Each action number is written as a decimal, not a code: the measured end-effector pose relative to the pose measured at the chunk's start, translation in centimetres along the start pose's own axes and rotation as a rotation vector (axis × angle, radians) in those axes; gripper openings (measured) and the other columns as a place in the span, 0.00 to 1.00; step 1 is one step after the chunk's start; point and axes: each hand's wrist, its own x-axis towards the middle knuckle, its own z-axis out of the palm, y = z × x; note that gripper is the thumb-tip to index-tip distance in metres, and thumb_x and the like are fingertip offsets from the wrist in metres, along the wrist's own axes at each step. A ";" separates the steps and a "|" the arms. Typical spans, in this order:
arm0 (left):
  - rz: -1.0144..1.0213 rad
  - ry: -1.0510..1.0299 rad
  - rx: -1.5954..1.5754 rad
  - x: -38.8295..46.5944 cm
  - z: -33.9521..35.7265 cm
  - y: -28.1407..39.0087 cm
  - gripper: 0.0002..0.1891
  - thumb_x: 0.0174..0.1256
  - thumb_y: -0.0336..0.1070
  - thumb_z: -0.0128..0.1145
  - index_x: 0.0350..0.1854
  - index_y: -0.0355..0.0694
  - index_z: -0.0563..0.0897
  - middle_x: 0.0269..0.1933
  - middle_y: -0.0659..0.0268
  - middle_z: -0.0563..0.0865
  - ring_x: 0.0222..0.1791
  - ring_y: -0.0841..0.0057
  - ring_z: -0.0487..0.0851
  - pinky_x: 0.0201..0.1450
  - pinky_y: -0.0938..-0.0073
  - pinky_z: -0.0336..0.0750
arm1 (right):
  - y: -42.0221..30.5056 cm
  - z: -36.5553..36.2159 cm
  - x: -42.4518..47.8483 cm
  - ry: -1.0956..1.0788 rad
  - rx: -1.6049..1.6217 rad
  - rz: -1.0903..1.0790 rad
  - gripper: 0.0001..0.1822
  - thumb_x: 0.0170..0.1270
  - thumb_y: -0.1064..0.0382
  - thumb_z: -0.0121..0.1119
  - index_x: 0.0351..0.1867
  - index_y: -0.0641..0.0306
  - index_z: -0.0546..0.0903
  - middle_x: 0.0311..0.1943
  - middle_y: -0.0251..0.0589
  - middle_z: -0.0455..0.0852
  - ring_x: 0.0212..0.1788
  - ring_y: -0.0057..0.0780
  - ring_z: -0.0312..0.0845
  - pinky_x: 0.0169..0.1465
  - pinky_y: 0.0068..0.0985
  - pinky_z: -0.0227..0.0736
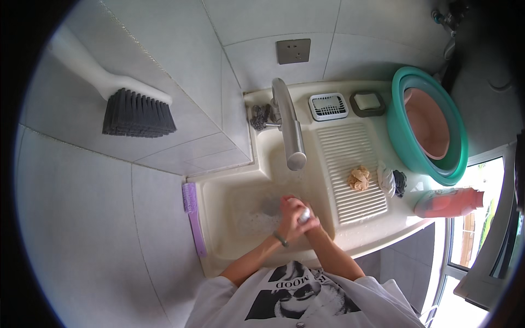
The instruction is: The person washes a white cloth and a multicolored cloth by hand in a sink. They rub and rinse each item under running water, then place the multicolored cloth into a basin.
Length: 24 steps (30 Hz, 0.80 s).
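Observation:
Both my hands meet over the white laundry sink [217, 197], left of its ribbed washboard [348, 151]. My left hand [288, 223], with a green bangle at the wrist, is closed around a small white item [304, 215], probably wet cloth. Pressed against it from the other side is my right hand [313, 224], partly covered and blurred. Cloudy water with some suds and a dark patch [271, 205] lies below them. A steel faucet [292, 135] arches above the basin. On the washboard rests a crumpled tan cloth [359, 178], beside white [385, 179] and dark [400, 183] cloth bundles.
Nested green and pink basins [427, 123] stand at the right, near a pink bottle [449, 202] lying down. Behind the washboard sit a white soap dish [328, 106] and a bar of soap [367, 101]. A purple brush [194, 219] lines the left rim; a grey-bristled brush [138, 108] hangs upper left.

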 end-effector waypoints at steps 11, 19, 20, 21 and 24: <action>-0.504 0.122 -0.461 -0.7 3.0 -3.0 0.26 0.58 0.22 0.38 0.63 0.36 0.61 0.61 0.50 0.68 0.64 0.62 0.65 0.66 0.61 0.57 | -0.7 5.1 1.2 0.285 -0.154 -0.121 0.20 0.67 0.48 0.48 0.50 0.58 0.76 0.41 0.34 0.80 0.42 0.23 0.75 0.45 0.20 0.70; -0.266 0.099 -0.231 -0.8 2.8 -1.6 0.26 0.58 0.23 0.43 0.63 0.37 0.67 0.67 0.52 0.64 0.68 0.60 0.60 0.69 0.62 0.54 | 0.0 4.0 -0.1 0.082 -0.059 -0.155 0.25 0.70 0.51 0.39 0.63 0.59 0.66 0.57 0.36 0.73 0.59 0.31 0.67 0.63 0.29 0.61; -0.355 0.081 -0.298 -0.2 2.8 -1.8 0.26 0.60 0.25 0.43 0.64 0.37 0.66 0.67 0.53 0.64 0.69 0.60 0.59 0.70 0.62 0.52 | 0.7 -0.1 1.4 -0.055 -0.092 -0.138 0.25 0.69 0.51 0.40 0.63 0.59 0.67 0.56 0.36 0.73 0.59 0.30 0.68 0.63 0.29 0.61; -0.498 0.099 -0.336 -1.1 1.6 -3.3 0.26 0.61 0.27 0.43 0.65 0.38 0.65 0.68 0.54 0.63 0.70 0.61 0.58 0.70 0.61 0.51 | 2.5 8.1 -1.8 0.144 -0.287 -0.201 0.24 0.67 0.49 0.45 0.59 0.59 0.70 0.52 0.35 0.75 0.56 0.27 0.69 0.61 0.28 0.62; -0.497 0.078 -0.369 0.0 0.9 -2.3 0.26 0.65 0.32 0.42 0.68 0.37 0.60 0.70 0.53 0.60 0.70 0.61 0.57 0.71 0.66 0.49 | 0.8 5.1 -0.4 0.194 -0.141 -0.134 0.23 0.68 0.48 0.47 0.57 0.60 0.71 0.53 0.34 0.74 0.55 0.27 0.67 0.60 0.29 0.61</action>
